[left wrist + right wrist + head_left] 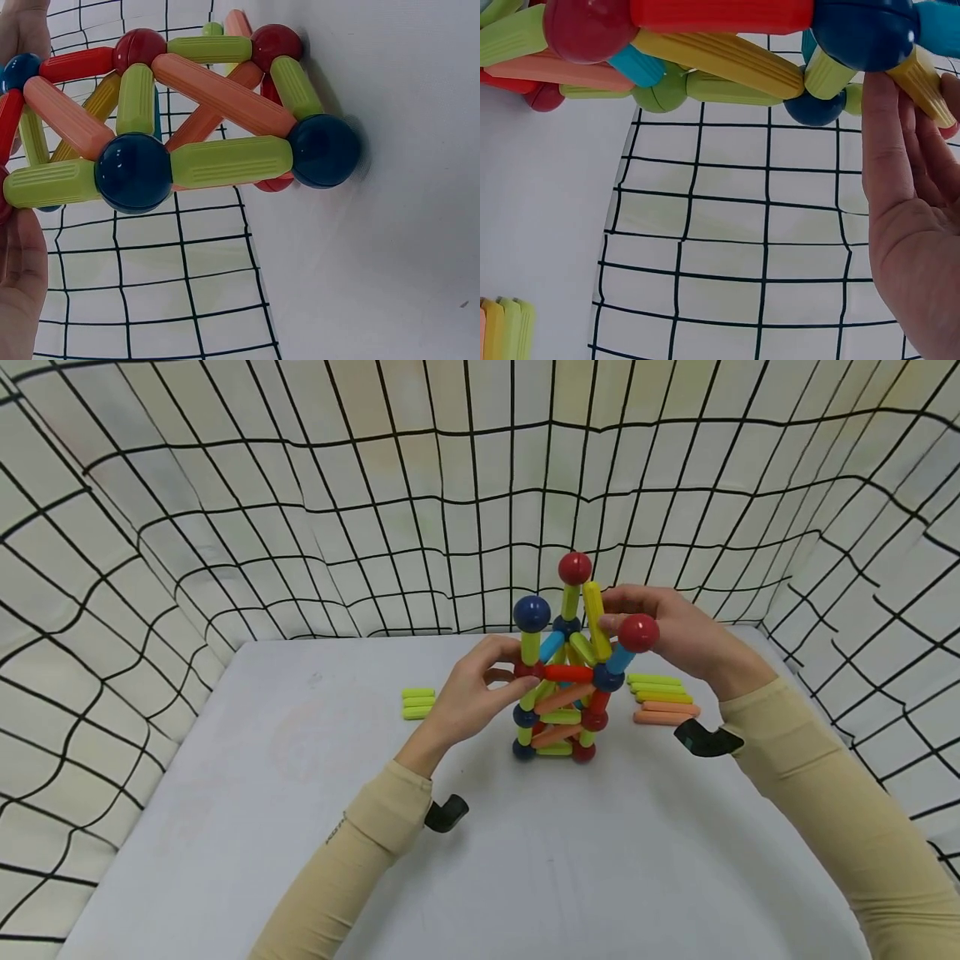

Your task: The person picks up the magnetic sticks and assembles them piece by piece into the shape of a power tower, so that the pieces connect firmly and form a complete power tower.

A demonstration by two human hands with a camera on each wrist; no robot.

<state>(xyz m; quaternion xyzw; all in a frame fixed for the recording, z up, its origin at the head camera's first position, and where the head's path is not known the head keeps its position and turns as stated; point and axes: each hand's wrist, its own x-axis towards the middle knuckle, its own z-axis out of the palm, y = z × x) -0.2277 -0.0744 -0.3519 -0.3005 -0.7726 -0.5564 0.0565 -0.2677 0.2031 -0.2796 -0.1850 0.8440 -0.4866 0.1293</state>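
A tower of magnetic sticks and balls stands upright on the table, built of green, orange, red, blue and yellow sticks. My left hand holds its left side, thumb and fingers around a red ball below a blue-topped green stick. At the upper right, my right hand pinches a yellow stick, which leans with its lower end at a dark blue ball. In the right wrist view this yellow stick meets that ball; whether it is attached I cannot tell. Red balls and a blue ball top the uprights.
On the table, short green sticks lie left of the tower. Longer yellow-green sticks and orange sticks lie at its right, partly below my right forearm. A black-grid white backdrop encloses the back and sides.
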